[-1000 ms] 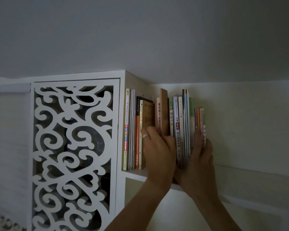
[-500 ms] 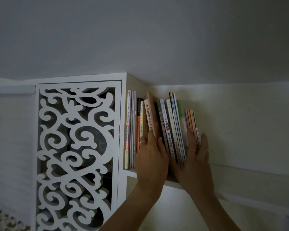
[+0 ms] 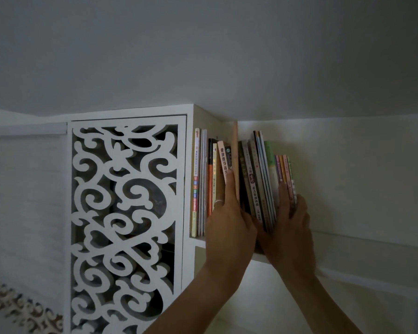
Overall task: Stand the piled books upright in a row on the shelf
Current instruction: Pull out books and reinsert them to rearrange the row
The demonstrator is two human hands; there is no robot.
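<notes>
A row of books [image 3: 256, 179] stands on a high white shelf [image 3: 199, 240], just under the ceiling. The leftmost books [image 3: 201, 182] stand straight against the cabinet side; the middle and right ones lean left. My left hand [image 3: 229, 220], a ring on one finger, presses straight fingers against the spines of a cream book with dark characters [image 3: 223, 162] and a tall tan book [image 3: 235, 160]. My right hand [image 3: 290, 225] lies flat against the thin pink and green books [image 3: 285, 169] at the row's right end, thumb on their outer side.
A white cabinet door with a cut-out scroll pattern [image 3: 128, 225] stands left of the shelf. The ceiling [image 3: 203, 56] is close above the books. The shelf board [image 3: 372, 239] runs on to the right along the pale wall.
The books right of the tan one have tipped from upright to leaning left. Both hands have stayed on the spines and slid slightly, and the view has shifted a little.
</notes>
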